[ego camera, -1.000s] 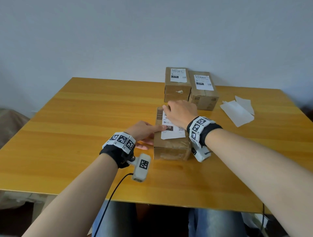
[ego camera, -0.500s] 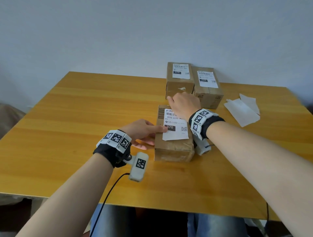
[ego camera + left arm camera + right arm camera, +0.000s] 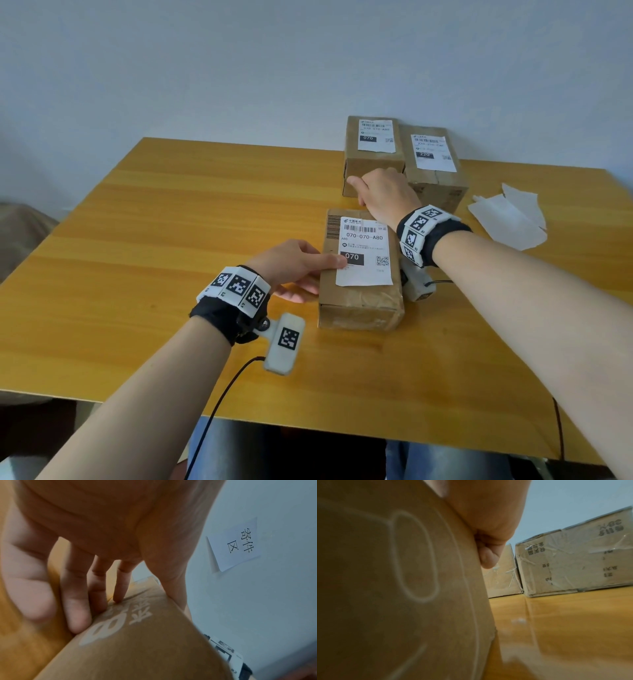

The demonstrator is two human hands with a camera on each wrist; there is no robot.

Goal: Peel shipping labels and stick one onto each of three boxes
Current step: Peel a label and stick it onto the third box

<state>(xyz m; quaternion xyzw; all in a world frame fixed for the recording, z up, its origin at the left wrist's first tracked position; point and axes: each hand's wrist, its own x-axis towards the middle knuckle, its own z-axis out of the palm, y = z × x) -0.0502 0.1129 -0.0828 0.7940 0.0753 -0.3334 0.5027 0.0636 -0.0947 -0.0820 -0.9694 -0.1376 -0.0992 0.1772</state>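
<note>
Near box (image 3: 359, 274): lay on the table (image 3: 171, 240) directly before the person, long axis running away from them, toward the wall. Label (image 3: 364, 251) lay flat on its top, long side along that axis. Left hand (image 3: 291, 263) was at the box's left side, thumb on the label's left edge, straight fingers against the side wall. Right hand (image 3: 383, 195) was at the far end, fingers bent over the far edge; whether they gripped could not be told. Both hands bracketed the box; the left was nearer the label. Two far boxes (image 3: 373, 161) (image 3: 435, 178), each labelled on top, stood side by side just beyond the right hand. Backing sheets (image 3: 507, 219) lay to the right, well apart. Judged: all three labelled; a final press or a push toward the pair remained.
</note>
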